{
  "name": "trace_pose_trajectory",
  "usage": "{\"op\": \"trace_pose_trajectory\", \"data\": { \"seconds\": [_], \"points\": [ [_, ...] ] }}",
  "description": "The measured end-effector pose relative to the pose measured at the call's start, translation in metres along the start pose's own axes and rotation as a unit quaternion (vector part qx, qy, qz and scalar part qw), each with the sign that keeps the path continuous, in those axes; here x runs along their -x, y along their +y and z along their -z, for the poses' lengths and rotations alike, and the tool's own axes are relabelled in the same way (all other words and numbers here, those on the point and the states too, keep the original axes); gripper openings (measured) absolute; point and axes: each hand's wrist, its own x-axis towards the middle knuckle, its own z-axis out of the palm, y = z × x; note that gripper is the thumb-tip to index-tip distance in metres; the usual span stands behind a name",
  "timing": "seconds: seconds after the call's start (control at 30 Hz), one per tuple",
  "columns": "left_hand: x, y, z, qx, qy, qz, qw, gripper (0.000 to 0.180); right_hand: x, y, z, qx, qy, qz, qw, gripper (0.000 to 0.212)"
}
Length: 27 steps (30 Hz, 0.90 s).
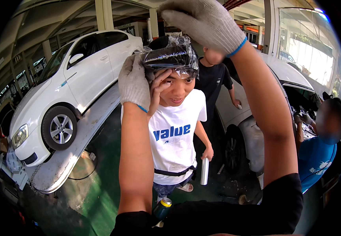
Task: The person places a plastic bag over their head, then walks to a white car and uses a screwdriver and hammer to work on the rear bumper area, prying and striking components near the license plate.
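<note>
A person in a white T-shirt (172, 141) stands facing me, wearing black headgear (169, 57) wrapped in clear plastic film (192, 51). My left hand (133, 82), in a grey-white knit glove, lies against the side of the headgear, fingers stretched upward; some fingertips are hidden. My right hand (206, 25), gloved likewise with a blue cuff, is raised above the headgear, apart from it, fingers outstretched and slightly bent with nothing visible in them. The person's own bare hand (159, 89) touches the face below the headgear. Their other hand holds a white roll (204, 171) low down.
A white car (88, 63) rests on a ramp (84, 137) at left. Another car (253, 137) stands at right, near a person in black (214, 78) and a gloved person in blue (316, 157). A dark bottle (163, 208) with a yellow ring is at the lower middle.
</note>
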Motion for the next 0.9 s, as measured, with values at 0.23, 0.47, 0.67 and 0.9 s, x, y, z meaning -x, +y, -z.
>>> {"op": "trace_pose_trajectory", "data": {
  "seconds": [0.23,0.47,0.67,0.9],
  "points": [
    [0.000,-0.003,-0.022,-0.061,0.058,-0.021,0.996,0.029,0.029,0.016,-0.010,0.087,-0.140,0.153,0.974,0.038],
    [-0.012,-0.016,-0.003,-0.116,0.037,-0.061,0.991,0.031,0.026,0.024,-0.025,0.073,-0.165,0.071,0.981,0.039],
    [-0.013,-0.024,0.025,-0.030,-0.030,-0.060,0.997,0.035,0.030,0.031,-0.030,-0.070,-0.084,-0.009,0.994,0.046],
    [0.002,-0.009,0.015,-0.225,0.263,-0.167,0.923,0.047,0.085,0.047,-0.028,-0.166,0.022,-0.167,0.972,0.069]
  ]
}}
